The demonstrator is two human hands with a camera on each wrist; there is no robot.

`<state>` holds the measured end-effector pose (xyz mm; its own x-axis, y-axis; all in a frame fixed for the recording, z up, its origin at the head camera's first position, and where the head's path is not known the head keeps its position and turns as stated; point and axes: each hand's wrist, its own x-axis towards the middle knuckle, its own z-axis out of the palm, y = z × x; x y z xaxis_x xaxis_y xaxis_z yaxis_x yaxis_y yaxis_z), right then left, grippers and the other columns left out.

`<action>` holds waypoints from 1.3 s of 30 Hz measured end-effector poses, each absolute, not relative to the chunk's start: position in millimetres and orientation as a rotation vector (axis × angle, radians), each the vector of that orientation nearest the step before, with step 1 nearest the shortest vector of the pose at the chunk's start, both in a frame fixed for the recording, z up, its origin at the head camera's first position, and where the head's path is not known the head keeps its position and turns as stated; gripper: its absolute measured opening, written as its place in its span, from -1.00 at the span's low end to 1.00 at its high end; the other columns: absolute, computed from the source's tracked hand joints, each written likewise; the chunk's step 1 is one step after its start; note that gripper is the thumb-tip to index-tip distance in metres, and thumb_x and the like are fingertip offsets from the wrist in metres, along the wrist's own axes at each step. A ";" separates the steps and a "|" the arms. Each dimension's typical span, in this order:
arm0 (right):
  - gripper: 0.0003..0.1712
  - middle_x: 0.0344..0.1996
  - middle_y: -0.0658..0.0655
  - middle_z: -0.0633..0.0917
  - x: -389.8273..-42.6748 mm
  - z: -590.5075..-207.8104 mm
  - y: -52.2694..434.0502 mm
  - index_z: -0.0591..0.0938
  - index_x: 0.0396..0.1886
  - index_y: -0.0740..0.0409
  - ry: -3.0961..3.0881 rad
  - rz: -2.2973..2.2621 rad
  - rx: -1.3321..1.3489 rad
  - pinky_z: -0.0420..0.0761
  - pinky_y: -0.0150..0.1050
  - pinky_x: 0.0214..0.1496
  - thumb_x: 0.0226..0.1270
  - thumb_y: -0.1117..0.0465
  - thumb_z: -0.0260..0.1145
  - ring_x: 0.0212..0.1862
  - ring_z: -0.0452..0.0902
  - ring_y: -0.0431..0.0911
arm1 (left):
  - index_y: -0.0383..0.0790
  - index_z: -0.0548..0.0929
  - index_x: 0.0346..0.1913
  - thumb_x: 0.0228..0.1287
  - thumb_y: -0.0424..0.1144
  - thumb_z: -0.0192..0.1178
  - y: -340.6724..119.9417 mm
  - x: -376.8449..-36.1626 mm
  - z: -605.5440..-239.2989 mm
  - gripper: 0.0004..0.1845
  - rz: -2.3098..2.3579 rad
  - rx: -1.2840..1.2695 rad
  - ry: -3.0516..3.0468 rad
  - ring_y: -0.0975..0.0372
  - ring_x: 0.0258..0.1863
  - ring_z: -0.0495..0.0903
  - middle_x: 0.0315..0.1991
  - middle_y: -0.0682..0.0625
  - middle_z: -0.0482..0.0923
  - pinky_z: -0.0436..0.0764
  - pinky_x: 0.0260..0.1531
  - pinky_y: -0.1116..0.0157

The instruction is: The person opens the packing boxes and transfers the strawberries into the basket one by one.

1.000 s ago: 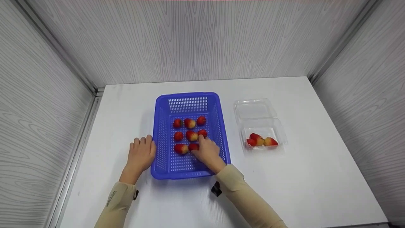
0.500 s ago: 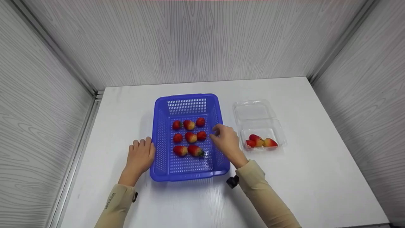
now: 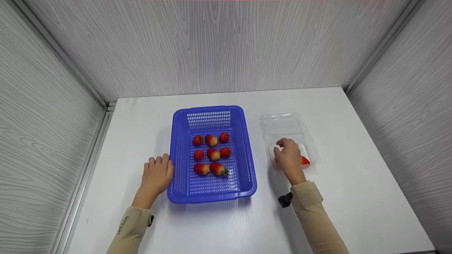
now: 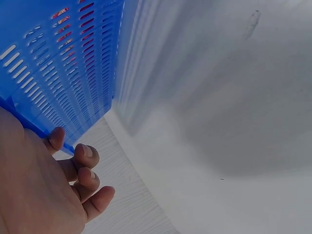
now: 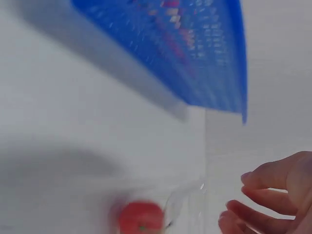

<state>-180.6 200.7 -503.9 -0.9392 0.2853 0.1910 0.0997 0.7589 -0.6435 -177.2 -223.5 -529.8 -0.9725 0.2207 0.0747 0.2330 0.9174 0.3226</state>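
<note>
A blue perforated basket (image 3: 249, 169) holds several red strawberries (image 3: 213, 154) in rows on its floor. My left hand (image 3: 156, 174) rests at the basket's left side. In the left wrist view, its thumb lies against the blue rim and its other fingers (image 4: 100, 201) are loosely bent, holding nothing. Over the clear plastic clamshell box (image 3: 312, 146) hangs my right hand (image 3: 290, 158), partly hiding the strawberries inside; one red tip (image 3: 304, 161) shows beside it. The right wrist view has its fingers parted with nothing between them, and a strawberry (image 5: 141, 217) at the bottom.
The box's lid (image 3: 284, 124) lies folded back behind its base. Basket and box stand side by side on a white table (image 3: 353, 197), with a gap between them. Pale wood-grain panels (image 3: 226, 46) enclose the back and both sides.
My right hand has left the basket, where it was at a strawberry, and moved right to above the clamshell box. My left hand has stayed at the basket's side.
</note>
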 end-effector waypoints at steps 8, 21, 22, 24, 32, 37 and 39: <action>-0.71 -0.22 0.44 0.63 -171.4 -527.8 227.6 0.63 -0.16 0.47 -2.856 0.827 -0.470 0.51 0.12 -0.03 0.13 0.40 0.20 -0.14 0.55 0.28 | -0.34 0.35 -0.08 0.54 -0.15 -0.28 -223.6 -178.7 -531.2 -0.71 -0.519 -0.352 -3.061 -0.13 -0.23 0.31 -0.29 -0.24 0.36 0.27 -0.22 -0.04; -0.68 -0.13 0.41 0.64 -178.1 -538.5 230.7 0.63 -0.04 0.43 -2.955 0.854 -0.575 0.49 0.08 0.04 0.20 0.43 0.17 -0.09 0.52 0.20 | -0.34 0.36 -0.06 0.55 -0.17 -0.25 -223.2 -177.6 -530.3 -0.72 -0.519 -0.361 -3.051 -0.11 -0.26 0.31 -0.31 -0.21 0.36 0.27 -0.25 -0.02; -0.68 -0.13 0.41 0.65 -178.7 -538.6 230.8 0.64 -0.05 0.43 -2.955 0.851 -0.570 0.50 0.08 0.04 0.20 0.43 0.17 -0.09 0.53 0.21 | -0.34 0.36 -0.07 0.55 -0.17 -0.25 -223.4 -177.5 -530.6 -0.72 -0.517 -0.363 -3.047 -0.10 -0.27 0.31 -0.32 -0.21 0.36 0.27 -0.26 -0.02; -0.69 -0.15 0.41 0.66 -180.0 -539.7 231.0 0.65 -0.07 0.42 -2.950 0.825 -0.554 0.50 0.09 0.03 0.19 0.43 0.17 -0.10 0.55 0.22 | -0.34 0.36 -0.09 0.55 -0.17 -0.26 -223.9 -177.7 -531.5 -0.72 -0.510 -0.365 -3.037 -0.10 -0.28 0.31 -0.33 -0.21 0.36 0.27 -0.26 -0.02; -0.60 -0.10 0.41 0.64 -181.3 -548.0 232.7 0.59 0.05 0.41 -2.983 0.806 -0.541 0.49 0.10 0.07 0.19 0.41 0.18 -0.06 0.53 0.23 | -0.33 0.36 -0.09 0.54 -0.17 -0.24 -223.8 -178.0 -534.2 -0.73 -0.488 -0.363 -3.013 -0.11 -0.28 0.32 -0.32 -0.22 0.36 0.28 -0.25 -0.02; -0.58 -0.06 0.44 0.63 -179.2 -551.8 233.1 0.58 0.08 0.43 -2.956 0.828 -0.523 0.47 0.11 0.12 0.20 0.40 0.21 -0.01 0.52 0.25 | -0.34 0.36 -0.09 0.54 -0.17 -0.24 -224.1 -177.7 -534.0 -0.73 -0.489 -0.361 -3.019 -0.11 -0.28 0.31 -0.32 -0.22 0.36 0.28 -0.25 -0.03; -0.59 -0.05 0.45 0.62 -177.9 -552.3 232.7 0.57 0.09 0.44 -2.935 0.859 -0.525 0.47 0.10 0.14 0.24 0.38 0.23 0.01 0.51 0.25 | -0.34 0.35 -0.09 0.54 -0.16 -0.25 -224.4 -177.7 -533.7 -0.72 -0.488 -0.365 -3.027 -0.11 -0.28 0.31 -0.31 -0.22 0.36 0.28 -0.26 -0.03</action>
<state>-177.9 232.7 -552.3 -0.9420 0.3309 -0.0569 0.3094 0.7896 -0.5300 -177.7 -224.4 -533.7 -0.9707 0.2229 0.0903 0.2400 0.9222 0.3033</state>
